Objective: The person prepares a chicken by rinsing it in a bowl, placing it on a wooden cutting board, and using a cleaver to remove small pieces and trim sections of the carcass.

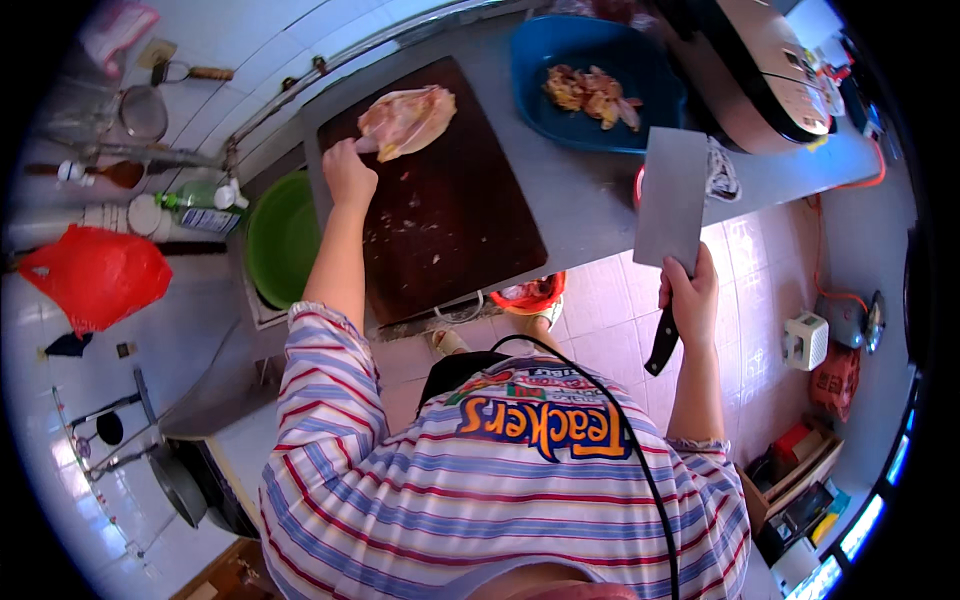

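Note:
My left hand (350, 175) grips the narrow end of a raw poultry piece (409, 122), which looks like chicken. The meat lies at the far end of a dark brown cutting board (457, 217), where small scraps are scattered. In my right hand (694, 296) is a cleaver (670, 199) with a broad metal blade and a black handle. I hold it up off to the right, past the counter's front edge and apart from the board. Cut meat pieces (592, 94) sit in a blue plastic basin (529, 112) beyond the board.
A green basin (281, 240) stands left of the board, near a pump bottle (202, 206). At the back right is a rice cooker (757, 82). A red container (536, 296) with contents stands below the counter's edge (592, 251), by my feet. A black cable (637, 442) crosses my shirt.

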### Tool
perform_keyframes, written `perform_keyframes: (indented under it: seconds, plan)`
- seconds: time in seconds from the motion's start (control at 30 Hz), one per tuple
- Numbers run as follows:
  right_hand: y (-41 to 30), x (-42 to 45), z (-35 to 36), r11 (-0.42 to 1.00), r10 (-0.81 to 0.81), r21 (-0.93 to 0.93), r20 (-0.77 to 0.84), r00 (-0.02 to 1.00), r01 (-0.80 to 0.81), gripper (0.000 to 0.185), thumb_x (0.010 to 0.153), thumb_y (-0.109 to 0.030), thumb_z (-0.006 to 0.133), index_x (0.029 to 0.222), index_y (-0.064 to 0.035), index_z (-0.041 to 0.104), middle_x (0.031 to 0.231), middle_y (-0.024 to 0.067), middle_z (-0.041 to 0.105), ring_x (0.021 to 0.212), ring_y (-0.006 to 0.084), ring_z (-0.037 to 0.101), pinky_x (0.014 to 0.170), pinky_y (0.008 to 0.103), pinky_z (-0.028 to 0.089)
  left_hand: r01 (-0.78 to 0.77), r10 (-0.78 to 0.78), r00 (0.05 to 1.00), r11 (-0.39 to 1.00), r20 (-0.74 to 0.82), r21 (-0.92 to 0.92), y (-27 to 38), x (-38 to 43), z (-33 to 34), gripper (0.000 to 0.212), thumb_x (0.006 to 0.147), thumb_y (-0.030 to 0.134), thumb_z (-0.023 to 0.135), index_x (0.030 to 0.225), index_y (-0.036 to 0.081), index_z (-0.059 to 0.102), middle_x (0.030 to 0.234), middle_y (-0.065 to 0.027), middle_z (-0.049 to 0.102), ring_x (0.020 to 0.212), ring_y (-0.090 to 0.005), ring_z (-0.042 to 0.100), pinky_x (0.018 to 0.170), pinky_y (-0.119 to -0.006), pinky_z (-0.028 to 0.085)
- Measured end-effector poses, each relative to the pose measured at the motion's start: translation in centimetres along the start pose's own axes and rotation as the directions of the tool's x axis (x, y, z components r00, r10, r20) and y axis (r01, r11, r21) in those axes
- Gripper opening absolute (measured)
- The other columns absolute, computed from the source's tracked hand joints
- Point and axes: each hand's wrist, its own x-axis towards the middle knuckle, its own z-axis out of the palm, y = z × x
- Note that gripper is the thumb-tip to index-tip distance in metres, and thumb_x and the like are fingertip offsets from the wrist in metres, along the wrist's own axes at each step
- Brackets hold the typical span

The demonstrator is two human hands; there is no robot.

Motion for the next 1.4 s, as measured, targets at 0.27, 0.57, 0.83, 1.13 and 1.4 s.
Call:
perform_keyframes:
  seconds: [0.27,0.57,0.83,1.13,1.4]
  plan:
    - [1.8,-2.2,4.1,0.997,0.054,0.042,0.131,0.99,-0.06,0.008,0.088,-0.005,0.052,0.094,-0.0014,0.048,0.059,0.0006,0.047,0.043,0.0079,0.045,0.04,0.0224,0.038,-0.122,0.076,0.936,0.986,0.343,0.116,3.0,0.5,-1.7,0.024,0.085,0.019,0.05,0.098,-0.001,0.053,0.087,-0.0202,0.063,0.08,-0.0346,0.064,0.068,-0.045,0.05]
    - [1.3,-4.4,6.9,0.999,0.035,0.03,0.199,0.979,-0.041,0.01,0.087,-0.005,0.053,0.095,-0.0014,0.048,0.061,0.001,0.049,0.045,0.0079,0.047,0.041,0.0222,0.039,0.355,0.109,0.798,0.71,0.593,-0.608,9.5,4.7,-14.1,0.046,0.091,0.048,0.049,0.078,0.004,0.054,0.057,-0.002,0.044,0.046,-0.013,0.038,0.044,-0.029,0.027]
    - [1.2,-5.1,9.7,0.998,-0.033,0.052,0.263,0.964,0.02,0.015,0.088,-0.006,0.052,0.101,-0.0009,0.05,0.06,0.0008,0.048,0.045,0.0077,0.046,0.041,0.0212,0.039,0.808,0.217,0.589,-0.17,0.779,-0.564,4.2,0.4,-15.7,0.046,0.096,0.048,0.041,0.075,0.008,0.049,0.048,0.0076,0.026,0.037,-0.0046,0.022,0.036,-0.021,0.018]
    - [2.5,-5.3,11.8,0.999,0.031,0.017,0.326,0.945,-0.039,0.012,0.086,-0.006,0.054,0.094,0.0,0.048,0.056,0.0029,0.051,0.043,0.0099,0.048,0.04,0.0244,0.039,0.938,0.028,0.247,-0.257,0.969,-0.232,-3.0,-13.8,-12.3,0.048,0.093,0.054,0.041,0.076,0.01,0.049,0.046,0.0067,0.028,0.037,-0.0053,0.024,0.038,-0.021,0.018]
    - [3.4,-4.9,13.6,0.999,0.032,-0.027,0.377,0.926,-0.023,0.012,0.087,-0.008,0.054,0.094,-0.0011,0.047,0.058,0.0022,0.049,0.043,0.0096,0.047,0.04,0.0238,0.039,0.032,-0.018,0.975,0.998,0.223,-0.062,-0.3,-14.3,-10.9,0.031,0.078,0.026,0.066,0.085,-0.002,0.052,0.077,-0.0187,0.061,0.068,-0.0341,0.061,0.057,-0.042,0.047]
